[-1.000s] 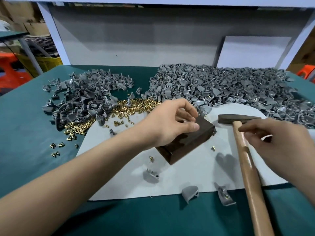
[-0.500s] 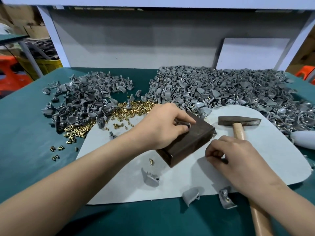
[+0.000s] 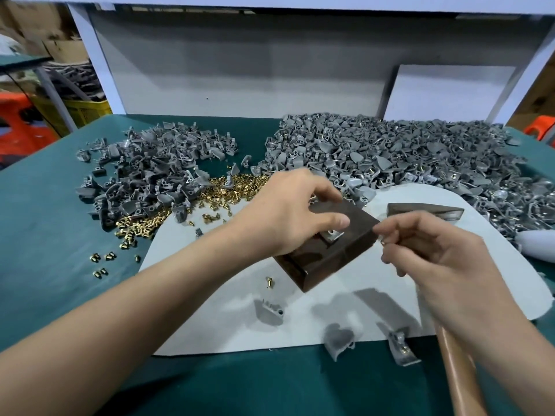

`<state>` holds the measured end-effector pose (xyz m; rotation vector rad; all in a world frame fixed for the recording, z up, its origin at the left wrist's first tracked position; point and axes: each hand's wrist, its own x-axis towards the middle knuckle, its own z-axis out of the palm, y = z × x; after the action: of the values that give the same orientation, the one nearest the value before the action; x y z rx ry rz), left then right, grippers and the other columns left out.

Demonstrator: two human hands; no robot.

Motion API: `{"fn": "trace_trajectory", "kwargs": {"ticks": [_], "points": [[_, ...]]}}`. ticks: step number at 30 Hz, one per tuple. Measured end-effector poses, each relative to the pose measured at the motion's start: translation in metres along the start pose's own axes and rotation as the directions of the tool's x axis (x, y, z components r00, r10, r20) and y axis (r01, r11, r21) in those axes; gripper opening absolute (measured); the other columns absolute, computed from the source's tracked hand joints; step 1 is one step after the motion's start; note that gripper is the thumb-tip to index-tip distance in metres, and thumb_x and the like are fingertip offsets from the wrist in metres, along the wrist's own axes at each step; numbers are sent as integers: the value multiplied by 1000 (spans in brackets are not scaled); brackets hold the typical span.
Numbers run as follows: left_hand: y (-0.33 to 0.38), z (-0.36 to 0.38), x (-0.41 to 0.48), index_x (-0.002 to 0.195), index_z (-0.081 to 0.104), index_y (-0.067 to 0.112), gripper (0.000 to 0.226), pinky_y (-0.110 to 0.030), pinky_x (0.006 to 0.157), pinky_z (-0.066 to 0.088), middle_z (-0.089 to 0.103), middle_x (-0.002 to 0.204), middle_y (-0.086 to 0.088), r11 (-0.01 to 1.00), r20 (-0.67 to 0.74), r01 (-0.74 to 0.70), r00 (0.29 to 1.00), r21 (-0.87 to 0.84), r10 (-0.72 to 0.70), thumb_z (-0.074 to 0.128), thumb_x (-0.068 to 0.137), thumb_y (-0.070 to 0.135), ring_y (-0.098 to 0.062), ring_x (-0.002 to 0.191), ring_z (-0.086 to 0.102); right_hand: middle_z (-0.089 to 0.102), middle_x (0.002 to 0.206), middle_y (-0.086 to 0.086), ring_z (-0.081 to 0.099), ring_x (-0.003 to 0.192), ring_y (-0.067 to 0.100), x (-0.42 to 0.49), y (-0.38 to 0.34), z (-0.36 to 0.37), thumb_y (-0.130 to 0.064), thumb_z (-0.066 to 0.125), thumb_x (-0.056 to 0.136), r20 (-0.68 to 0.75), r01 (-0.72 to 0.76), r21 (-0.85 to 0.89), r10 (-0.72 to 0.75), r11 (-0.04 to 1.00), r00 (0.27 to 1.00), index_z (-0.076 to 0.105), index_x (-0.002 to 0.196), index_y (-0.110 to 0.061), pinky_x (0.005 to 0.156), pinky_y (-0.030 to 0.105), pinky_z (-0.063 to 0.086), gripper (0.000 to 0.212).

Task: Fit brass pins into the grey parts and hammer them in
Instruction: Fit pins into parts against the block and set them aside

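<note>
Green table holds grey parts, brass pins.

Single head cam, wide-angle, faces forward and down onto the green table. Sits close: left hand and right hand fill mid-frame, back panel up top.

Two bare hands in view: left hand, right hand. Forearms bare to frame edge. Fingers slim, nails short, edges slightly blurred.
</note>
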<state>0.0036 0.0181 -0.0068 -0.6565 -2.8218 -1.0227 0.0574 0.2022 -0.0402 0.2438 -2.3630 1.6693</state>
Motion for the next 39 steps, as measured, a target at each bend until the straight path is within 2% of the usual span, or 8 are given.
{"fn": "trace_trajectory", "kwargs": {"ticks": [3,6,10,15,19,24,35,39], "points": [[12,-11,-6,97,71,24,17,-10,64,39,61,87,15,980,-32,-171,985,-103,169,76,80,23,2,63,50,60,66,6,53,58,13,0,-7,2,-2,70,63,23,-141,469,147,872,989,68,73,-14,49,17,41,16],[24,-8,-15,92,72,16,12,-13,70,49,69,83,8,940,48,-277,955,-201,292,75,81,13,-1,73,62,59,63,3,53,55,11,-1,-11,3,-12,68,53,83,-238,622,239,746,967,63,76,-14,49,17,41,24],[26,2,-17,87,72,8,5,-27,76,54,71,80,-1,918,-3,-279,957,-283,290,72,82,6,-8,76,66,55,67,6,51,56,12,-1,-12,4,-7,67,54,143,-299,667,276,683,950,61,78,-13,49,18,41,26],[25,5,-15,87,71,6,7,-30,73,54,67,81,2,913,-63,-293,956,-283,287,73,81,9,-9,74,64,56,71,3,50,55,11,0,-9,1,-12,74,49,212,-348,699,283,625,935,65,80,-17,49,19,44,32],[25,7,-16,84,68,7,7,-38,71,56,70,78,-4,905,-38,-232,972,-356,234,74,80,9,-20,72,67,59,69,1,52,54,10,0,-7,-1,-18,90,38,272,-376,699,261,608,926,72,78,-19,50,20,47,43],[25,9,-17,82,60,11,14,-33,63,55,67,71,-4,911,-45,-222,974,-348,221,74,82,11,-21,65,65,59,70,2,51,57,9,1,-10,-3,-12,72,51,297,-400,676,268,619,917,75,76,-15,51,18,47,25],[24,7,-16,87,66,7,7,-36,74,57,70,79,-4,880,-33,-221,973,-421,229,72,83,9,-15,72,67,61,67,3,57,58,10,0,-11,-2,-10,73,48,243,-389,723,316,571,917,71,67,-15,53,17,50,20],[27,11,-18,92,71,5,14,-29,79,57,71,84,-3,884,-22,-212,974,-417,224,74,79,2,-11,77,67,65,70,1,61,58,10,0,-9,-3,-17,95,27,238,-396,751,342,529,909,68,65,-19,53,19,51,47]]}}
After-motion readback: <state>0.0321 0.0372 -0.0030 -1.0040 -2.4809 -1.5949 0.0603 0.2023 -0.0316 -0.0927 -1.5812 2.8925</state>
